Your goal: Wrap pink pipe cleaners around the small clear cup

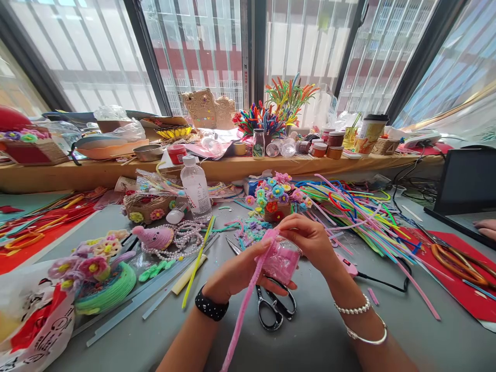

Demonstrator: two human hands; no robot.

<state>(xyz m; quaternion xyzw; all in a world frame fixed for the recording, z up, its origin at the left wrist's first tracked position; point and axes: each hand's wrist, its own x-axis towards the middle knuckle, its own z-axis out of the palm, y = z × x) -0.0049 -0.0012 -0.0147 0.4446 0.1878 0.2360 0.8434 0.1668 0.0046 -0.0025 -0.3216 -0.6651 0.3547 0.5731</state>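
Observation:
My left hand (238, 271) is closed around a small clear jar (282, 260) partly wrapped in pink fuzzy pipe cleaner. A long pink pipe cleaner (242, 315) trails from the jar down toward me. My right hand (306, 235) pinches the pipe cleaner at the jar's top edge. Both hands hover above the grey table (310, 330), directly over black-handled scissors (271, 305). A black band sits on my left wrist, pearl and silver bracelets on my right.
A heap of coloured pipe cleaners (356, 212) spreads to the right. A plastic bottle (196, 190), flower baskets (277, 199), a pearl string (182, 240) and a pink glue gun (349, 266) with cord lie close. Another person's hand (486, 227) rests by a laptop (465, 188).

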